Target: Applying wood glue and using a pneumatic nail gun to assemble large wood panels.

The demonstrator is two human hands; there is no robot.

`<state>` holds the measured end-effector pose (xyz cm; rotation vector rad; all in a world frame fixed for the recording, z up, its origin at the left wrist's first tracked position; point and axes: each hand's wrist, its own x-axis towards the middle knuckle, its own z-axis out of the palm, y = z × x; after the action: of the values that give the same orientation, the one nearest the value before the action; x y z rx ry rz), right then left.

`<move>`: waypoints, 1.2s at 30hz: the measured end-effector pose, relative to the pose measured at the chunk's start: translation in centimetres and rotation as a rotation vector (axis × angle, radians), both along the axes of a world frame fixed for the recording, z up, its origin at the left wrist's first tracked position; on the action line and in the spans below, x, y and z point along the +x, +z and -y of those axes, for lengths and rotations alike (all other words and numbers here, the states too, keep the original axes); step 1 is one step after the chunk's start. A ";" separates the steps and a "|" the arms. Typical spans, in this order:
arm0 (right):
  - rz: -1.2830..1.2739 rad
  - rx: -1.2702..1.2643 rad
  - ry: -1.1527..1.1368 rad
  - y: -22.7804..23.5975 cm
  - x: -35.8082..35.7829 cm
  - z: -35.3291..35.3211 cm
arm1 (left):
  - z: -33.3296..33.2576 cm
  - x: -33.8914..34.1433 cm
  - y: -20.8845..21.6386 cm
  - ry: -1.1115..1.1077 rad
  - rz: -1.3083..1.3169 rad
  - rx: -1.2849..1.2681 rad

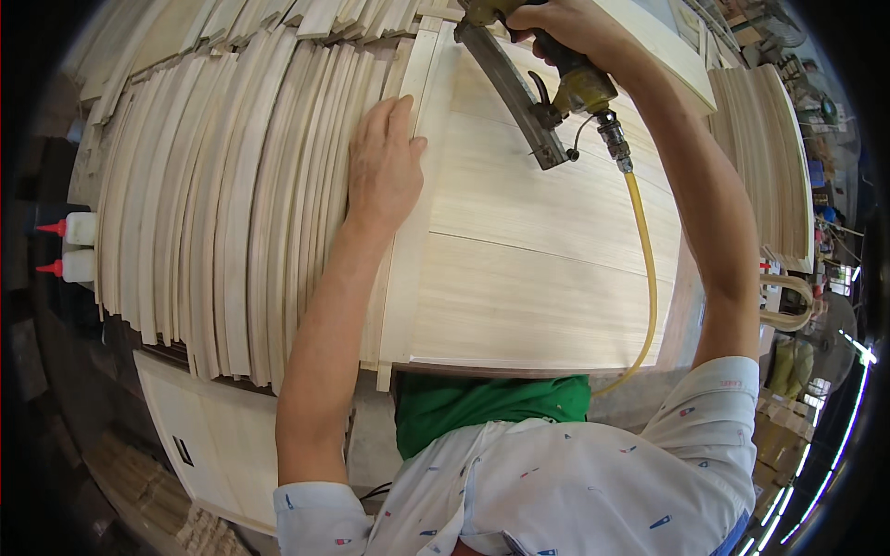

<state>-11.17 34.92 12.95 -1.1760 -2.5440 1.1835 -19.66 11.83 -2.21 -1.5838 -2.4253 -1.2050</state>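
My right hand [582, 35] is wrapped round the handle of an air nail gun [513, 91], with its long dark magazine over the far part of a pale wooden panel [528, 292]. A yellow air hose [647, 246] runs from the gun's coupling back to the panel's near edge. My left hand [382, 171] lies with fingers stretched out on a narrow wooden strip [404, 269] along the panel's left edge, thumb apart. The gun's nose is at the top, partly cut off by the picture's edge; whether it touches the wood I cannot tell.
Many loose wooden slats [213, 195] lie side by side left of the panel. Two white glue bottles [80, 229] with red tips are at the far left. A stack of boards [762, 162] stands at the right. A pale board with a dark slot [209, 426] lies lower left.
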 end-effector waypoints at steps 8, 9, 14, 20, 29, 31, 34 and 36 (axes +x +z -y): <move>0.079 0.056 -0.010 1.5 -0.1 3.2 | -0.1 0.0 0.1 -0.012 0.011 0.014; 0.154 0.122 -0.036 2.0 -0.1 3.9 | -0.1 -0.1 0.0 -0.012 0.002 0.020; 0.139 0.131 0.027 3.2 1.6 5.7 | -0.3 -0.1 -0.1 -0.012 -0.017 0.028; 0.145 0.088 0.042 2.0 3.6 7.9 | -0.5 -0.1 -0.9 0.010 -0.042 0.056; 0.068 0.160 0.056 0.6 5.9 11.5 | -0.3 -0.2 -1.3 -0.011 -0.067 0.121; 0.092 0.154 0.107 0.3 6.1 11.4 | -0.1 -0.5 -1.3 -0.026 -0.079 0.139; 0.081 0.115 0.153 1.1 7.4 13.0 | -0.2 -0.7 -1.6 -0.043 -0.071 0.160; 0.029 0.080 0.194 0.7 8.2 13.4 | -0.2 -0.7 -1.8 -0.028 -0.080 0.155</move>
<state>-2.98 21.49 13.61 -0.9545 -2.7506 1.0958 -20.41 12.08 -4.06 -1.5945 -2.2103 -1.2723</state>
